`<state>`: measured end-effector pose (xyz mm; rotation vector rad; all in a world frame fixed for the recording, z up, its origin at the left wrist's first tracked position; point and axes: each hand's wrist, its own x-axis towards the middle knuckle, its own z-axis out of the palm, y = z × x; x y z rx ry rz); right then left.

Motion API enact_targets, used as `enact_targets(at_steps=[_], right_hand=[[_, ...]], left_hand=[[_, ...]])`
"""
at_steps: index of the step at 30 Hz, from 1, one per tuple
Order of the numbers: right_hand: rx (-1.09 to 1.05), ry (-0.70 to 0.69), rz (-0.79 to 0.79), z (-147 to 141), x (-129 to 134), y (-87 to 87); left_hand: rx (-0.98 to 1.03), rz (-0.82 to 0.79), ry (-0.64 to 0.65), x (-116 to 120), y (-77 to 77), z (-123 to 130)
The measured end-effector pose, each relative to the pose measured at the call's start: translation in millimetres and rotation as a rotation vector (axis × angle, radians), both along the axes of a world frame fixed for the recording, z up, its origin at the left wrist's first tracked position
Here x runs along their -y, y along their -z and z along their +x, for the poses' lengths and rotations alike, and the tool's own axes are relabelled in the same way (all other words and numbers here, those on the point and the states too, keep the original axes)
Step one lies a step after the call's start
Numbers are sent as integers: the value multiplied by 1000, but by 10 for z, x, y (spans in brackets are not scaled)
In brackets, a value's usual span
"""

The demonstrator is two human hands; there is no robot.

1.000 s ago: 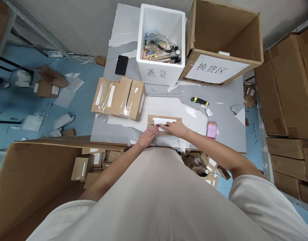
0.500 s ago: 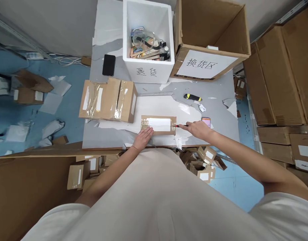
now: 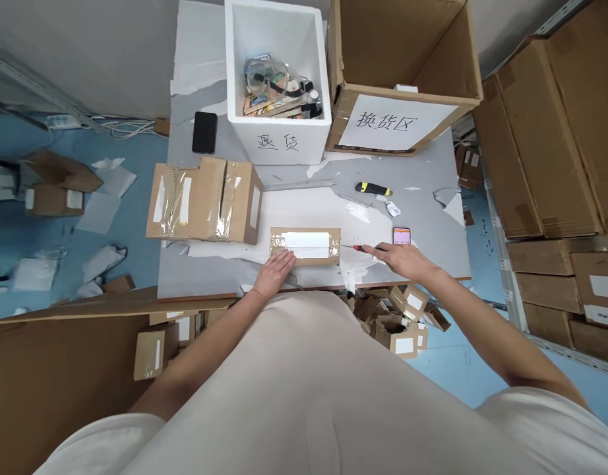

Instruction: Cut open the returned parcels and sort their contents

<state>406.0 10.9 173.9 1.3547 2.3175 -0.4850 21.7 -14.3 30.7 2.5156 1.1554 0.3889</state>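
Note:
A small taped cardboard box point(image 3: 328, 259) with a white label lies near the table's front edge. A thin dark line runs lengthwise across its label and tape. My left hand point(image 3: 275, 269) rests on the box's lower left part, fingers stretched out flat. To the right of the box, my right hand point(image 3: 404, 259) is closed around a knife point(image 3: 359, 248) with a red and black handle. Its thin blade points left at the box's right end, with the tip just off the cardboard. Behind my right hand lies a lit phone point(image 3: 401, 235).
Taped cartons point(image 3: 205, 201) stand left of the small box, below a black phone point(image 3: 204, 132). A white foam box point(image 3: 279, 142) holding goggles and packets and a large open carton point(image 3: 343, 125) stand at the back. A yellow-black cutter point(image 3: 373, 189) lies at right.
My right hand has drawn the knife rightward, away from the box's right end. My left hand stays on the box. The whole view has shifted slightly.

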Motion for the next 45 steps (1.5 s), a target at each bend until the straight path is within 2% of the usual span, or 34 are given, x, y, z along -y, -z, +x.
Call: enact_targets(at_steps=[3, 7, 9, 11, 15, 23, 26, 29, 35, 40, 45], right_hand=[[-368, 375, 17, 58, 233, 258], [-860, 948, -133, -135, 526, 675], [-1022, 1119, -213, -262, 613, 820], [-1117, 1203, -266, -360, 657, 905], [-1181, 1226, -321, -451, 680, 986], [-1249, 1168, -380, -386, 715, 1119], [-1238, 1155, -400, -376, 638, 1098], [-1217, 1128, -380, -397, 455, 1047], [-1204, 1074, -319, -481, 95, 1034], [-1224, 1067, -330, -519, 128, 1093], [-1169, 1008, -384, -424, 169, 1027]], left_hand=[[-55, -14, -10, -39, -181, 46], [-156, -26, -64, -253, -473, 174], [-220, -39, -91, -410, -569, 256], [-286, -79, -89, -550, -609, 330], [-364, -164, -58, -670, -583, 405], [-303, -151, -86, -641, -560, 405], [-238, -120, -87, -655, -524, 394], [-168, -93, -101, -730, -481, 365], [-135, -63, -90, -1079, -462, 294], [-144, -79, -62, -1186, -447, 278], [-127, -71, -48, -1148, -424, 265]])
